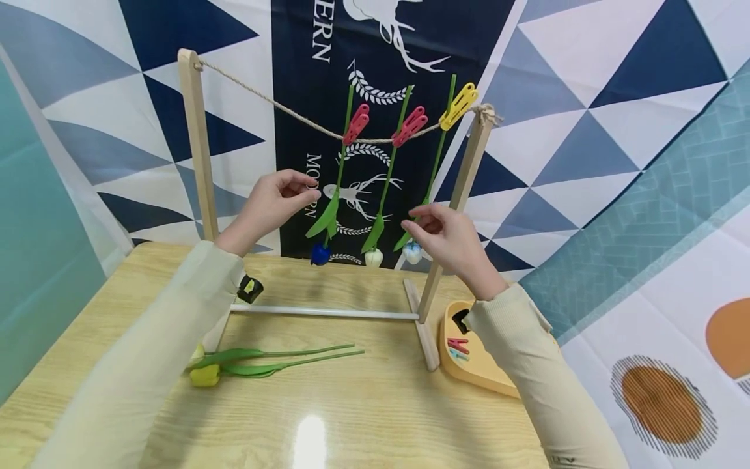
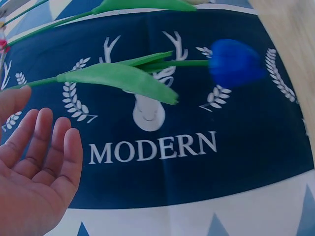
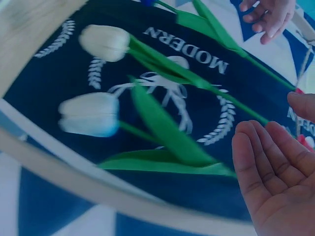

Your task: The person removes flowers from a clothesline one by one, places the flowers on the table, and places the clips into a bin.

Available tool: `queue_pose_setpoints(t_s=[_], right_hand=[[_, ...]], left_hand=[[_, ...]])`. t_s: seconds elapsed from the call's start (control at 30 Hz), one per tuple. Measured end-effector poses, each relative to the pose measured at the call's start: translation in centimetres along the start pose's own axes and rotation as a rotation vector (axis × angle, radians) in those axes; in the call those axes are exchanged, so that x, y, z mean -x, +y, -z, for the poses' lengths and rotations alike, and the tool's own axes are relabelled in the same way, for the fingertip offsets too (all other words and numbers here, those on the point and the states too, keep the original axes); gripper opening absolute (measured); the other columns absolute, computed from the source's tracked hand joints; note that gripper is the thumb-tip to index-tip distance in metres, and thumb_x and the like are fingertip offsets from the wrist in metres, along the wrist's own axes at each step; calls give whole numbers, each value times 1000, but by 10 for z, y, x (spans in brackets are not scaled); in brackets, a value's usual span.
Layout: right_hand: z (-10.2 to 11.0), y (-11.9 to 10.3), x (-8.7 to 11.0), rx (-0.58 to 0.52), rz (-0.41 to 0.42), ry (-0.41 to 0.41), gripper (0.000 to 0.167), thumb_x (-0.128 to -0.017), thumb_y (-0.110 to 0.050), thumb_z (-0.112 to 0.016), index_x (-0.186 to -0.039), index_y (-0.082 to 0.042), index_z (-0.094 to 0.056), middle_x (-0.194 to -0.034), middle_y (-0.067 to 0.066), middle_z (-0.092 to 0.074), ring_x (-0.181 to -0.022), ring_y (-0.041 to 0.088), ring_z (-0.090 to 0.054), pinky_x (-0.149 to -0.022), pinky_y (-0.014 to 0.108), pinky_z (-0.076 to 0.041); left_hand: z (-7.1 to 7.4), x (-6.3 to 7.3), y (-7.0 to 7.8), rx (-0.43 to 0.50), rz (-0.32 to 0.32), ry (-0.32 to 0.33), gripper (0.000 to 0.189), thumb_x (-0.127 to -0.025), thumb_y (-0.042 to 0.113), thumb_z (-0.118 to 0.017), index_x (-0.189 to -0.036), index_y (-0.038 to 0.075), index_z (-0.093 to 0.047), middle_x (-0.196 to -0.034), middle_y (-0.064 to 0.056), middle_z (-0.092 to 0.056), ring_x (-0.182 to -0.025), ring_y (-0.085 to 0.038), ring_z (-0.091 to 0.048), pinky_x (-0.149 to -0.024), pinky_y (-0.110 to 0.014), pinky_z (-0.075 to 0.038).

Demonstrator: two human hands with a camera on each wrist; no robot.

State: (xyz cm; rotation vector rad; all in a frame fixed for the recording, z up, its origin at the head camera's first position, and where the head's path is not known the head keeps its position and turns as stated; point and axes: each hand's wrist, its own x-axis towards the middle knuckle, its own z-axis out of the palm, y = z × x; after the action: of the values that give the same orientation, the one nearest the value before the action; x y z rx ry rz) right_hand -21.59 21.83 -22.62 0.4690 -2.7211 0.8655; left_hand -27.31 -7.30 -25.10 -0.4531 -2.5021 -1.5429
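Observation:
Three artificial tulips hang head down from a rope: a blue tulip, a white tulip and a pale blue-and-white tulip. A red clothespin clips the blue one's stem, another red clothespin the white one's, and a yellow clothespin the third. My left hand is raised just left of the blue tulip's stem, fingers loosely bent around nothing. Beside the blue-and-white tulip's leaves, my right hand overlaps its stem in the head view; in the right wrist view its palm is bare.
Wooden posts carry the rope, joined low down by a white rod. Yellow tulips lie on the table at left. An orange tray at right holds small clothespins. A patterned cloth hangs behind.

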Motion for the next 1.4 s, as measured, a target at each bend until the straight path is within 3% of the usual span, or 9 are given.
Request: queue_pose_setpoints(t_s=[0.17, 0.33, 0.63, 1.03, 1.4], right_hand=[[10, -26, -22, -10, 76, 44, 35, -90, -31, -62, -116, -7, -62, -92, 8, -67, -81, 17, -62, -73, 29, -51], [19, -57, -47, 24, 126, 62, 38, -89, -31, -64, -119, -8, -60, -91, 7, -67, -82, 15, -61, -78, 30, -50], [24, -97, -86, 77, 61, -22, 51, -89, -38, -62, -133, -16, -49, -90, 2, -64, -79, 12, -58, -76, 25, -49], [33, -110, -100, 178, 6, -107, 51, -90, -37, -59, -134, -14, -47, -86, 2, -62, -74, 14, -55, -63, 23, -44], [37, -123, -107, 188, -11, -121, 52, -91, -33, -59, -138, -14, -45, -90, 4, -65, -75, 13, -58, -66, 22, -48]], left_hand=[[-1, -9, 4, 77, -17, 43, 32, -89, 27, -64, -113, 6, -63, -101, -2, -62, -82, -9, -53, -70, -16, -44], [-2, -15, 7, 103, -22, 28, 34, -89, 27, -65, -115, 5, -62, -103, -2, -62, -83, -9, -53, -72, -17, -45], [-3, -24, 13, 77, -24, 15, 38, -89, 30, -64, -118, 6, -60, -108, -7, -63, -88, -12, -55, -76, -21, -45], [-14, -33, 32, 113, -49, -24, 35, -88, 27, -65, -117, 8, -60, -111, -8, -63, -93, -15, -58, -82, -25, -48], [-17, -38, 41, 118, -65, -35, 36, -88, 24, -66, -118, 4, -59, -112, -9, -64, -92, -16, -58, -81, -24, -48]])
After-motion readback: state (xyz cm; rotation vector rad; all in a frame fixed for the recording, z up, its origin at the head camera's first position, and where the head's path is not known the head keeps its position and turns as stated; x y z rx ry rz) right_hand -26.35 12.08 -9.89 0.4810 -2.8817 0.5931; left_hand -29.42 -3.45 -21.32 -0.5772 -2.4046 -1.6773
